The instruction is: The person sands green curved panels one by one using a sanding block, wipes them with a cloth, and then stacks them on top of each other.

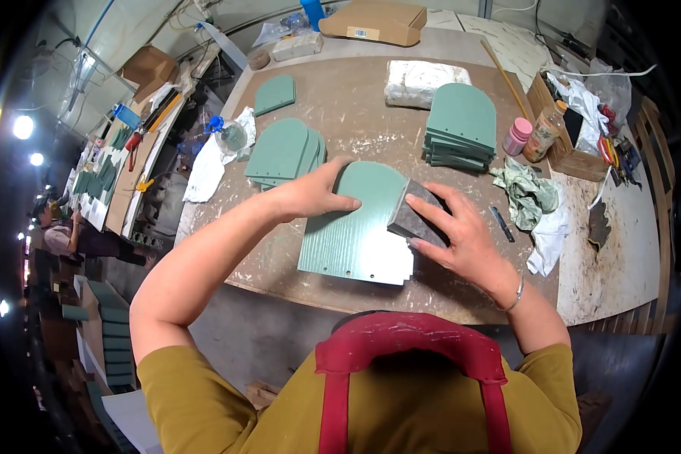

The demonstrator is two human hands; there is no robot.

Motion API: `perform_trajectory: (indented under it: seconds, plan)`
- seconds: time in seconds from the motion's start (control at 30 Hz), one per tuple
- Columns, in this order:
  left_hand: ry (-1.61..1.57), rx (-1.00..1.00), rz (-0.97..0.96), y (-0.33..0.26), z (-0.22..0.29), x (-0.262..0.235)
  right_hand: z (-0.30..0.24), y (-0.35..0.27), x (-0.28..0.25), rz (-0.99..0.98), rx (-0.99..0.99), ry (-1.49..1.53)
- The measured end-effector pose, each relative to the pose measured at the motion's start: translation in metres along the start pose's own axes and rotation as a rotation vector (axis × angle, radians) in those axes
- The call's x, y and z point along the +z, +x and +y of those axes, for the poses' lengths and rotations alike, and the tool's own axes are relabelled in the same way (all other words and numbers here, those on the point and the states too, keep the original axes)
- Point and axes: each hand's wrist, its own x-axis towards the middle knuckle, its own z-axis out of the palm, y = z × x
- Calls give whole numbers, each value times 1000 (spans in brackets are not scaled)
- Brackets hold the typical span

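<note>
A green panel [356, 244] with a rounded far end and small holes along its near edge lies in front of me on the worktable. My left hand [319, 191] grips its left side near the curve, thumb on the top face and the other fingers partly hidden at the edge. Closed around a dark grey block, which looks like a sanding block [415, 216], my right hand [455, 227] keeps it against the panel's right edge. Similar green panels are stacked at the left [278, 151] and at the far right [461, 117]; another small pile [275, 92] lies far left.
Right of the panel are a crumpled green cloth [526, 193], a dark knife-like tool [501, 224], a pink jar [517, 136] and a bottle [545, 130]. A wrapped white bundle [424, 79] and a cardboard box [372, 23] stand farther back. A person [60, 236] is at the far left.
</note>
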Motion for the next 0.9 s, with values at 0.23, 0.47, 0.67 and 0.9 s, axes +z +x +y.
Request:
perform_trajectory:
  seconds: [0.23,0.47,0.67,0.9]
  plan:
    - [-113,-35,-64,3,-4,-1,1,0,2,1,16,-4]
    - [-147,-75,-127,1,-1,-8,0,-2,3,3,13,-28]
    - [-123,-60,-82,-3,7,-1,1,-3,4,7,33,-1]
    - [-277,-66,-138,0,-1,-4,1,-4,6,20,25,-10]
